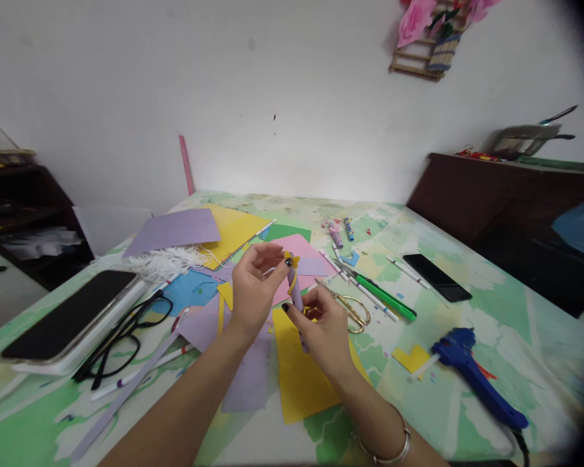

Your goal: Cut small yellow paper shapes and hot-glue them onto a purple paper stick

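Between both hands is a slim purple paper roll [296, 293], wound with a thin yellow strip and topped by a small yellow paper piece [292, 261]. My left hand [259, 280] pinches its upper end, thumb pressed near the yellow piece. Lower down, my right hand [324, 323] grips the roll, with fingers curled behind it. Beneath them lie a yellow paper sheet [299, 392] and a purple paper sheet [246, 386]. Gold-handled scissors [357, 311] rest just beyond my right hand, their blades partly hidden.
A blue glue gun [477, 376] lies at right near a black phone [437, 277]. A green cutter [387, 296] and several marker pens are behind the hands. Glasses [126, 337] and another phone [73, 311] are at left. Two small decorated rolls [335, 233] stand farther back.
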